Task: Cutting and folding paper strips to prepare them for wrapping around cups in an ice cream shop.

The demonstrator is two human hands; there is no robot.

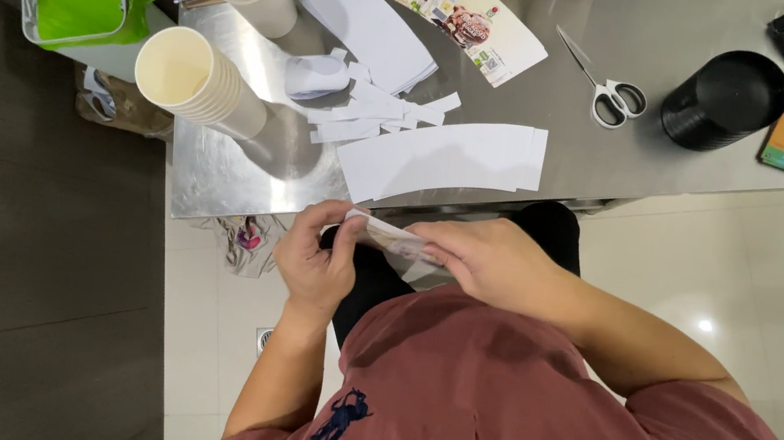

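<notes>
Both hands gripped one curved printed paper strip [396, 244] below the steel table [216, 177] edge.
The left hand [316, 262] pinched its left end; the right hand [487, 261] closed over the other end, near cut white paper sheets [440, 159].

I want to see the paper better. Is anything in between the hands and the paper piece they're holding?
No. The left hand and right hand both grip the curved paper piece directly, one at each end. Nothing visible sits between them, and the steel table edge lies just beyond.
</notes>
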